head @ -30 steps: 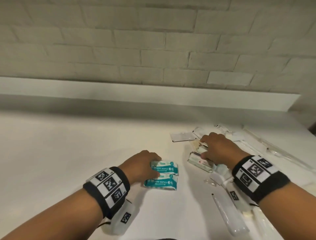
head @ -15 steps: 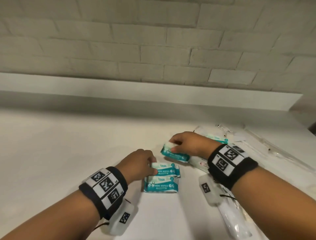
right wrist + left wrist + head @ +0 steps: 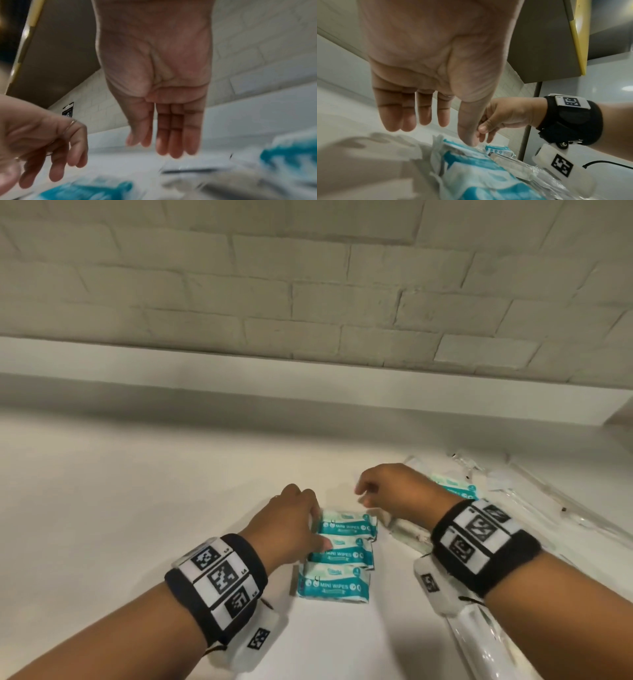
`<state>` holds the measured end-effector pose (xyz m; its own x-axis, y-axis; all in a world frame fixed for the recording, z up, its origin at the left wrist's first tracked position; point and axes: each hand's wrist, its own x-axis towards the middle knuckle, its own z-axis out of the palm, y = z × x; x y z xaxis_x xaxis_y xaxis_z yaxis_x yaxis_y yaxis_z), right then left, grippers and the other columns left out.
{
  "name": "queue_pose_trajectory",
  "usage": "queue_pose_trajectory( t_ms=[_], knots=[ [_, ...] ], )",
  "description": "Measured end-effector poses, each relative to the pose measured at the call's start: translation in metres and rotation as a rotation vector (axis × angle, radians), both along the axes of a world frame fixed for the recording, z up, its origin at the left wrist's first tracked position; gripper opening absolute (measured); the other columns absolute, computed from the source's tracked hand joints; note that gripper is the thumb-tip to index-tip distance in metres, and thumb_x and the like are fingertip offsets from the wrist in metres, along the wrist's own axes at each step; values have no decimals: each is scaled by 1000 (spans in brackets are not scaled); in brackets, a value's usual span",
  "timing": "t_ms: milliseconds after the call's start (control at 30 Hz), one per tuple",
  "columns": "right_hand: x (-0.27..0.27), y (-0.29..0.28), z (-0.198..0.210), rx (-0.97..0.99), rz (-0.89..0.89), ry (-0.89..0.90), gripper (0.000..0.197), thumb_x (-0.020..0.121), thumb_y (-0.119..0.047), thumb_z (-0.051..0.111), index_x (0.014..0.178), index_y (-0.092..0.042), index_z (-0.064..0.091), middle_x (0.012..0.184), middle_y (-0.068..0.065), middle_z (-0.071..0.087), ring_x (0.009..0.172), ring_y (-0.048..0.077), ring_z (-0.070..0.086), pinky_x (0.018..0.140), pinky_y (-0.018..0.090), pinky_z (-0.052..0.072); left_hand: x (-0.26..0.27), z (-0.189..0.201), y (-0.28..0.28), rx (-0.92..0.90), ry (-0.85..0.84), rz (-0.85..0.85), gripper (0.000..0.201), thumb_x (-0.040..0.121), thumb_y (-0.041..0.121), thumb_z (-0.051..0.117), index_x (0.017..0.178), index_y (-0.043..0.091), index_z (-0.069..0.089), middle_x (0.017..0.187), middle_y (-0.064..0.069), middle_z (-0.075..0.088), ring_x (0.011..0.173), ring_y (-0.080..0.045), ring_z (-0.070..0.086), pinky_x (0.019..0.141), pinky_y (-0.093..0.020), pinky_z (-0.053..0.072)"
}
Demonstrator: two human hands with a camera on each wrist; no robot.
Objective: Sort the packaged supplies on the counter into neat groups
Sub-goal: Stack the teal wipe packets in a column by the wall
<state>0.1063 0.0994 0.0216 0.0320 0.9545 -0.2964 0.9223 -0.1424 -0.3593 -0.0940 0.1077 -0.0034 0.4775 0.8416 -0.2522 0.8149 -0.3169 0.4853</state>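
Observation:
Three teal-and-white mini wipes packs lie in a column on the white counter [image 3: 102, 525]: the far pack [image 3: 347, 524], the middle pack [image 3: 344, 553] and the near pack [image 3: 334, 582]. My left hand [image 3: 294, 518] sits at their left edge, fingers straight, thumb [image 3: 467, 135] touching the top of a pack [image 3: 471, 169]. My right hand [image 3: 387, 491] hovers just beyond the far pack, fingers loose and empty, as the right wrist view [image 3: 164, 135] shows. Another wipes pack [image 3: 455, 486] lies behind the right hand.
Clear plastic-wrapped supplies [image 3: 409, 534] lie under my right wrist, and long clear packages [image 3: 561, 505] stretch along the counter's right side. A long clear tube package [image 3: 486, 642] lies at the near right. A white ledge [image 3: 308, 378] and brick wall back the counter.
My right hand carried a third wipes pack leftward from the pile, set it down beyond the other two and let go. The left hand stayed at the packs' left edge.

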Motion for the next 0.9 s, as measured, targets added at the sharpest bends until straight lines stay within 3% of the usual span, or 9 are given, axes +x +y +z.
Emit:
queue_pose_trajectory(
  t_ms=[133, 200, 267, 400, 567, 633, 733, 833, 900],
  knots=[
    [27, -32, 9, -185, 10, -356, 54, 67, -42, 79, 109, -28, 49, 106, -8, 55, 88, 12, 55, 71, 27, 47, 14, 0, 7, 47, -11, -149, 43, 83, 38, 68, 124, 32, 54, 128, 8, 48, 117, -15, 45, 97, -31, 41],
    [30, -43, -1, -262, 43, -460, 63, 64, -30, 81, 115, -24, 43, 102, -5, 54, 89, 15, 55, 77, 33, 53, 23, -2, 9, 46, 33, -195, 41, 88, 34, 62, 129, 32, 54, 131, 7, 50, 120, -17, 45, 100, -32, 40],
    [33, -46, -7, -237, 16, -358, 54, 69, -17, 74, 113, -25, 44, 92, -7, 55, 82, 13, 56, 73, 31, 54, 29, -4, 11, 36, 55, -203, 35, 90, 27, 58, 125, 32, 57, 126, 4, 55, 115, -18, 50, 96, -33, 43],
    [44, -43, 2, -227, -69, 73, 14, 88, -25, 63, 102, -22, 62, 91, -4, 67, 75, 17, 67, 71, 30, 54, 26, -3, 16, 19, 55, -184, 29, 88, 18, 58, 114, 28, 64, 115, 4, 60, 103, -16, 56, 88, -32, 48],
    [62, -33, -4, -130, -183, 30, 20, 95, -13, 50, 96, -16, 70, 87, -1, 67, 79, 21, 69, 72, 31, 58, 22, -2, 20, 13, 27, -156, 26, 88, 17, 62, 112, 27, 67, 113, 4, 62, 101, -15, 59, 88, -31, 48],
    [63, -33, -4, -115, -218, 76, 14, 94, -21, 54, 95, -18, 68, 90, -2, 67, 78, 19, 67, 74, 33, 57, 21, -3, 21, -4, 3, -128, 24, 87, 17, 63, 109, 27, 68, 111, 4, 64, 99, -14, 60, 88, -32, 51],
    [53, -36, -9, -220, -115, -63, 34, 78, -44, 71, 104, -28, 55, 96, -11, 57, 86, 12, 58, 78, 30, 51, 21, -4, 22, -12, -4, -115, 24, 87, 16, 65, 108, 26, 69, 111, 5, 65, 98, -14, 61, 88, -33, 51],
    [40, -30, -8, -171, -33, -268, 42, 70, -30, 72, 107, -26, 53, 99, -6, 56, 83, 12, 54, 73, 29, 51, 19, -7, 23, -2, -7, -100, 23, 85, 16, 67, 106, 24, 68, 113, 4, 63, 101, -15, 60, 89, -32, 50],
    [33, -15, -2, -17, -6, -258, 44, 74, -30, 70, 116, -25, 56, 106, -2, 56, 87, 14, 54, 74, 29, 49, 18, -9, 23, 41, -32, -66, 30, 82, 17, 71, 109, 25, 62, 116, 3, 57, 104, -17, 58, 87, -31, 49]
  ],
)
